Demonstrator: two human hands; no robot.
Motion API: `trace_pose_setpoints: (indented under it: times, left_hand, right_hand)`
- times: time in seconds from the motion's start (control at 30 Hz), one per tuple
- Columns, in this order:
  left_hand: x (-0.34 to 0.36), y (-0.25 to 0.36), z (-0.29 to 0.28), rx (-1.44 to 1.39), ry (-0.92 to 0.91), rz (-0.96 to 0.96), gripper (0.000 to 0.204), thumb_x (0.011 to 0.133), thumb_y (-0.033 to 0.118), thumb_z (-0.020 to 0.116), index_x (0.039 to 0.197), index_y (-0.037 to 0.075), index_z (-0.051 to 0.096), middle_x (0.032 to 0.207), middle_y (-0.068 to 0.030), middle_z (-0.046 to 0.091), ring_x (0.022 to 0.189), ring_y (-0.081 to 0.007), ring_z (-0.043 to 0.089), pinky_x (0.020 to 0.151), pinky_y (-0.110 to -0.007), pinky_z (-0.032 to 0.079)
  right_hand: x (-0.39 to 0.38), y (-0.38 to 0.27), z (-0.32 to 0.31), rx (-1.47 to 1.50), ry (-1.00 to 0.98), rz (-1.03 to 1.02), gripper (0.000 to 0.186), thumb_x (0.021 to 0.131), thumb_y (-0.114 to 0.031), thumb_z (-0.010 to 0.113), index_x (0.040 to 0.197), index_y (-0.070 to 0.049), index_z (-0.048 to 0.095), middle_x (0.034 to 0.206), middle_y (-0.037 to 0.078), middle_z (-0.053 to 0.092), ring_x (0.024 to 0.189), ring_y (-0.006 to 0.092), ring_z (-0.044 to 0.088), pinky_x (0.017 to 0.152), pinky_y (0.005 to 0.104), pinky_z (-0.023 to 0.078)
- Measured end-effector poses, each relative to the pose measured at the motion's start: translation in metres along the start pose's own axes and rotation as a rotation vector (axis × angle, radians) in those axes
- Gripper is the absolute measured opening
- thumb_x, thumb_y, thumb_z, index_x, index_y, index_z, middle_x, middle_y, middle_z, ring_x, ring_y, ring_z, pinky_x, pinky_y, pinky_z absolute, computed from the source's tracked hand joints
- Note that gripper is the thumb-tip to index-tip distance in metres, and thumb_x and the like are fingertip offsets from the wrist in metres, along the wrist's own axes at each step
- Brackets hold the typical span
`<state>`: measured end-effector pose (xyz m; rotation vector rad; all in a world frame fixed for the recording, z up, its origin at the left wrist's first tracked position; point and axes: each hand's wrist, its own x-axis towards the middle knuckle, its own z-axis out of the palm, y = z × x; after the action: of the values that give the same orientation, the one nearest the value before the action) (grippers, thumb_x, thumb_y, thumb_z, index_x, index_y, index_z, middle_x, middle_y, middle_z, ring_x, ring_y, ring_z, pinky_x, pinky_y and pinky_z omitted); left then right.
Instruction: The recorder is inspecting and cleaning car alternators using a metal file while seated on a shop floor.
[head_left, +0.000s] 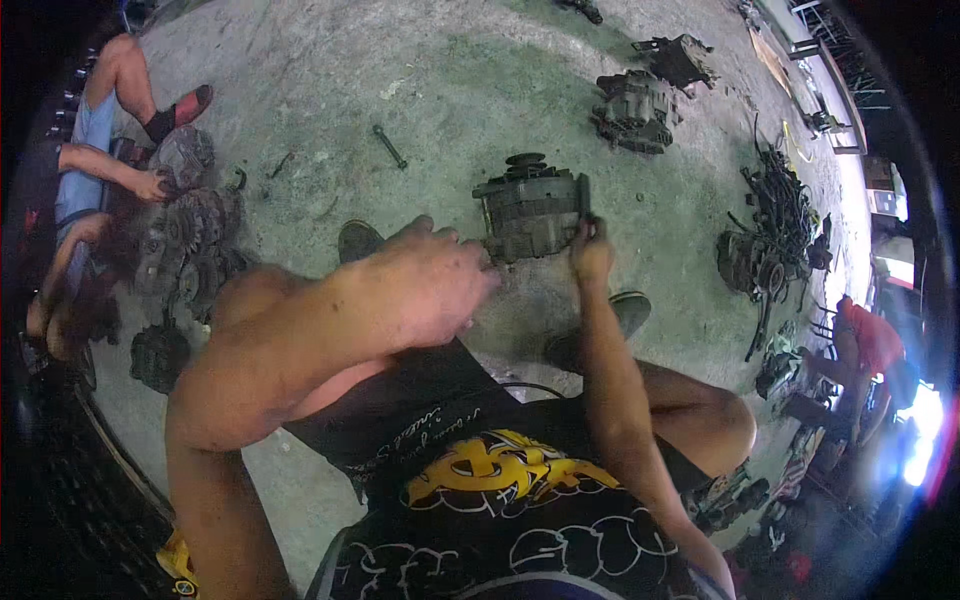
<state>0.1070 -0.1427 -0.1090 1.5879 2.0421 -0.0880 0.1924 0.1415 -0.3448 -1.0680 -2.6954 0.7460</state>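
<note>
An alternator point(530, 210) with a pulley on its far end sits on the concrete floor between my feet. Its body is dark and grimy. My right hand point(592, 255) is closed around the lower end of a dark bar-shaped tool point(584, 197), which stands against the alternator's right side. My left hand point(425, 280) hovers just left of the alternator, back of the hand up. Its fingers are bent and smeared by motion, and their tips are partly hidden, so whether they hold anything does not show.
A metal rod with thicker ends point(390, 147) lies on the floor beyond. More greasy alternators point(635, 110) sit far right, and a heap of cables and parts point(775, 220) at right. Engine parts point(190, 240) lie left, beside a seated person point(100, 160). Another person in red point(872, 335) is at right.
</note>
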Motion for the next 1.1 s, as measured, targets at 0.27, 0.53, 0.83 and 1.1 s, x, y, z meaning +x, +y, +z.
trace_pose_setpoints:
  times: [0.27, 0.53, 0.83, 1.1]
  left_hand:
    - [-0.011, 0.003, 0.003, -0.029, 0.010, -0.036, 0.043, 0.080, 0.033, 0.069, 0.115, 0.011, 0.059, 0.105, -0.0114, 0.059, 0.105, -0.0291, 0.058, 0.087, -0.046, 0.046]
    - [-0.012, 0.003, 0.007, -0.040, 0.007, -0.061, 0.044, 0.080, 0.032, 0.069, 0.117, 0.010, 0.058, 0.105, -0.0122, 0.058, 0.104, -0.0301, 0.058, 0.089, -0.046, 0.045]
    - [0.002, 0.002, -0.001, -0.044, -0.088, -0.027, 0.045, 0.080, 0.033, 0.069, 0.117, 0.010, 0.058, 0.105, -0.0125, 0.058, 0.106, -0.0310, 0.057, 0.090, -0.046, 0.044]
    - [0.000, 0.004, 0.003, -0.006, 0.034, 0.018, 0.042, 0.080, 0.032, 0.069, 0.113, 0.008, 0.058, 0.105, -0.0136, 0.058, 0.105, -0.0323, 0.057, 0.089, -0.048, 0.045]
  right_hand:
    - [-0.004, -0.002, 0.011, 0.063, -0.023, -0.061, 0.036, 0.094, -0.030, 0.050, 0.118, -0.004, 0.057, 0.099, 0.026, 0.065, 0.091, 0.0424, 0.064, 0.076, 0.0453, 0.050]
    - [0.045, -0.008, -0.019, -0.040, -0.048, -0.037, 0.036, 0.092, -0.034, 0.052, 0.118, -0.011, 0.058, 0.101, 0.025, 0.065, 0.096, 0.0444, 0.062, 0.079, 0.0485, 0.049]
    - [0.040, -0.009, 0.002, -0.066, -0.161, 0.036, 0.033, 0.092, -0.029, 0.050, 0.117, -0.008, 0.051, 0.104, 0.027, 0.064, 0.099, 0.0464, 0.060, 0.082, 0.0503, 0.049]
    - [-0.011, -0.017, -0.005, 0.078, -0.151, 0.026, 0.034, 0.090, -0.024, 0.054, 0.119, -0.007, 0.049, 0.101, 0.025, 0.065, 0.098, 0.0447, 0.061, 0.079, 0.0500, 0.050]
